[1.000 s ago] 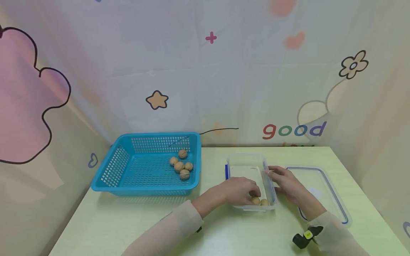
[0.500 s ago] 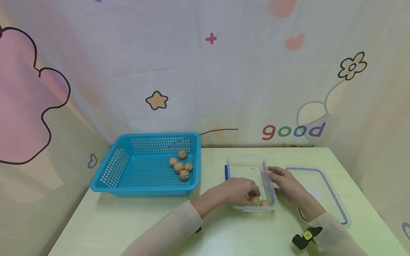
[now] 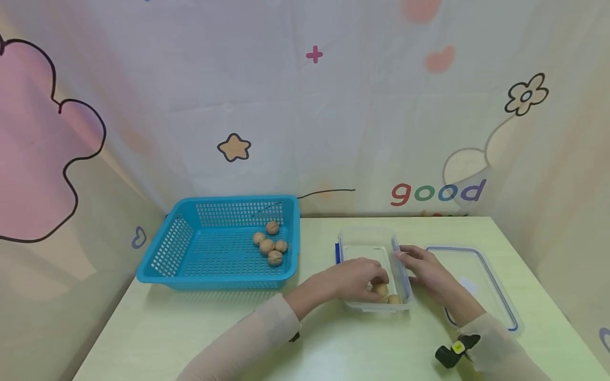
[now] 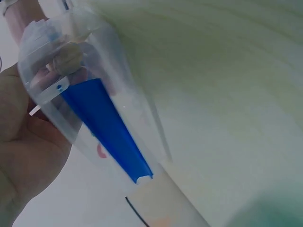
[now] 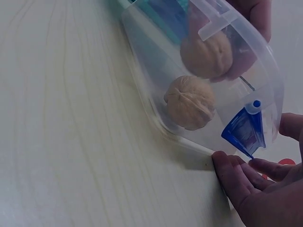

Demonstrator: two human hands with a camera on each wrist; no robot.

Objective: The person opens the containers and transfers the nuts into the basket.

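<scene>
My left hand point(image 3: 357, 278) reaches over the left side of a clear plastic food container point(image 3: 369, 238) and pinches a walnut point(image 5: 208, 54) inside it. That walnut sits slightly above a second walnut point(image 5: 189, 101), which lies on the container's floor at the near right corner. My right hand point(image 3: 429, 272) holds the container's right side wall, its fingers by the rim and a blue side latch point(image 5: 246, 130). In the left wrist view, another blue latch point(image 4: 109, 127) hangs down the opposite wall, and the left hand's fingertips are partly blurred behind the plastic.
Left on the table stands a blue mesh basket point(image 3: 216, 286) with several walnuts point(image 3: 267, 246) at its right end. The container's clear lid point(image 3: 481, 288), with its blue seal, lies at the right, partly beneath my right forearm. A printed curtain point(image 3: 305, 132) hangs behind.
My left hand has risen a little within the container, lifting the pinched walnut with it. The right hand stays in place on the container's wall.
</scene>
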